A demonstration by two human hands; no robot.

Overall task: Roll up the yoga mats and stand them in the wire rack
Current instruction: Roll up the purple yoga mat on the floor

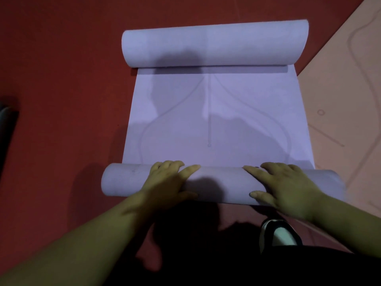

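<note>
**Both palms on the near roll of the lavender mat**

The left hand (171, 180) and the right hand (286, 184) lie palm-down on the near roll (222, 182) of the lavender yoga mat (216, 120), grasping nothing; the fingers spread loosely over the top of the roll and each thumb rests on its near side; the hands sit apart, a bare stretch of roll between them, and both ends of the roll stick out past them.

Beyond the hands the mat lies flat on the red floor (61, 79), a faint curved outline and a centre line printed on it; its far end is curled into a second, thicker far roll (216, 46), lying crosswise and parallel to the near one.

To the right a peach mat (340, 100) lies flat on the floor at an angle, its edge just beside the lavender mat's right edge and passing under the near roll's right end; a black-and-white shoe (280, 234) shows below the right wrist; a dark object (7, 124), too dim to tell, sits at the left border.

Red floor lies open to the left of the mat and beyond the far roll.
</note>
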